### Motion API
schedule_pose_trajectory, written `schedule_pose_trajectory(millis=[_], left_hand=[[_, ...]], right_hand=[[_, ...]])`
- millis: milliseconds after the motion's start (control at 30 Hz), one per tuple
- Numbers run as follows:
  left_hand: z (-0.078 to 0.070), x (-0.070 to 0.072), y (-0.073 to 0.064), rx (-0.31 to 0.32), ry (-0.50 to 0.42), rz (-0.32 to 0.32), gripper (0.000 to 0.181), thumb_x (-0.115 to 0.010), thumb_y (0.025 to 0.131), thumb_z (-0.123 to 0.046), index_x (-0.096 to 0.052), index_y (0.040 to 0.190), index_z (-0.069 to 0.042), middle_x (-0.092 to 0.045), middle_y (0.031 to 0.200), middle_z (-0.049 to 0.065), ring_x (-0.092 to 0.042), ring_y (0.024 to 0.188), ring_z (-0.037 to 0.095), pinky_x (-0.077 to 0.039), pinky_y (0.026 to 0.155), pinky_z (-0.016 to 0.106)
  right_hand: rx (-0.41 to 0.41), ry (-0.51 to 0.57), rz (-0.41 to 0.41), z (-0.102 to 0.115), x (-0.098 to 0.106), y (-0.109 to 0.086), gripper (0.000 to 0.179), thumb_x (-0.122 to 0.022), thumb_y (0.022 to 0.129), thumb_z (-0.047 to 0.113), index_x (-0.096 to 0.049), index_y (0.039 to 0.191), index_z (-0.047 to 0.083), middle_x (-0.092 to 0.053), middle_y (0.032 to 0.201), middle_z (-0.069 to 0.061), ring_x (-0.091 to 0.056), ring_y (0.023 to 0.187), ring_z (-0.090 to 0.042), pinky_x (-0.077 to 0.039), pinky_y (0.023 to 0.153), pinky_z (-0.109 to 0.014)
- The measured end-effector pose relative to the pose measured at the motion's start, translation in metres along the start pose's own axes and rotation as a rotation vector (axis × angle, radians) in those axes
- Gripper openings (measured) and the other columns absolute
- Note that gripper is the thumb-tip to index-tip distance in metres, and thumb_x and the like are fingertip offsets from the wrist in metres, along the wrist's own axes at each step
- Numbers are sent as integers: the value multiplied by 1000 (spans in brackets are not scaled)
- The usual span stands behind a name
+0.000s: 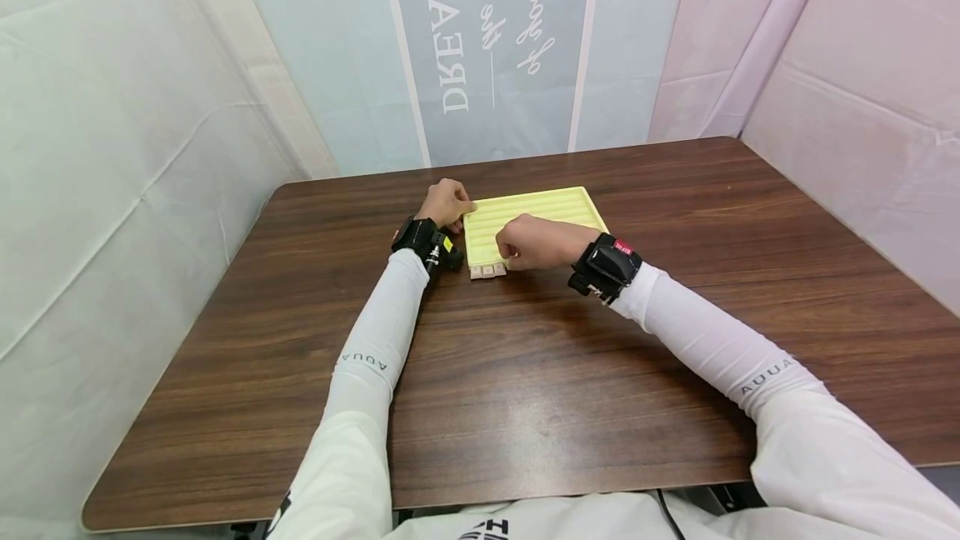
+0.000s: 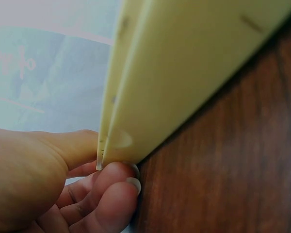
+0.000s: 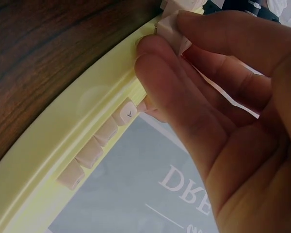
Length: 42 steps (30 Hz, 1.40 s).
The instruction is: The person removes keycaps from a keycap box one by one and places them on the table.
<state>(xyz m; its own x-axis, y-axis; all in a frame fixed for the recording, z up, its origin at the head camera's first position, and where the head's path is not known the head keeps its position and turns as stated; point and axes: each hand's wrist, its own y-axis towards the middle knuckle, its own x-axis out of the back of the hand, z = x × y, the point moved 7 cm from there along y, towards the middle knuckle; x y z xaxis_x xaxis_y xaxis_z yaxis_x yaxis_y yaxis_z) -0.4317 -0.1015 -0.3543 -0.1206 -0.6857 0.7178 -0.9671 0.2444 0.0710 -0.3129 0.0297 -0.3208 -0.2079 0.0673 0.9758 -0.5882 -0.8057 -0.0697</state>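
A pale yellow ridged tray (image 1: 536,208) lies on the table. My left hand (image 1: 445,202) pinches its left edge, the thumb on the rim and curled fingers against the outer side wall (image 2: 184,73), as the left wrist view shows. Over the tray's near edge, my right hand (image 1: 543,242) pinches a light pinkish keycap (image 3: 172,32) between thumb and fingers. Several more keycaps (image 3: 89,151) stand in a row along the tray's edge, one bearing a dark mark. In the head view, keycaps (image 1: 487,272) show left of my right hand, which hides part of the tray.
The brown wood-grain table (image 1: 555,407) extends on all sides of the tray. Behind it hangs a grey-blue cloth (image 1: 510,132) with white lettering. White sheeting (image 1: 112,190) stands to the left and right.
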Motion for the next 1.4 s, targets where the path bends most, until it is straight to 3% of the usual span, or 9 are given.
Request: schedule_pose_trajectory(millis=[367, 967, 1400], left_hand=[[-1, 0, -1, 0, 2, 1, 15, -62, 95, -16, -63, 95, -1, -60, 76, 11, -57, 52, 14, -55, 50, 28], [5, -2, 8, 34, -4, 9, 15, -64, 93, -18, -63, 91, -3, -62, 76, 12, -58, 50, 15, -56, 49, 29], [0, 1, 0, -10, -10, 1, 16, -62, 95, -17, -63, 94, -1, -60, 77, 12, -56, 51, 14, -55, 50, 28]], right_hand=[[2, 18, 9, 2, -1, 0, 11, -61, 87, 2, -57, 77, 5, -37, 68, 3, -33, 62, -11, -29, 60, -25], [-21, -1, 34, 1, -4, 0, 11, -62, 86, 3, -56, 80, 10, -46, 73, 2, -41, 67, -11, -35, 62, -24], [-25, -1, 27, 1, -5, 0, 11, -63, 84, 1, -57, 79, 9, -45, 73, 2, -41, 68, -12, -34, 62, -24]])
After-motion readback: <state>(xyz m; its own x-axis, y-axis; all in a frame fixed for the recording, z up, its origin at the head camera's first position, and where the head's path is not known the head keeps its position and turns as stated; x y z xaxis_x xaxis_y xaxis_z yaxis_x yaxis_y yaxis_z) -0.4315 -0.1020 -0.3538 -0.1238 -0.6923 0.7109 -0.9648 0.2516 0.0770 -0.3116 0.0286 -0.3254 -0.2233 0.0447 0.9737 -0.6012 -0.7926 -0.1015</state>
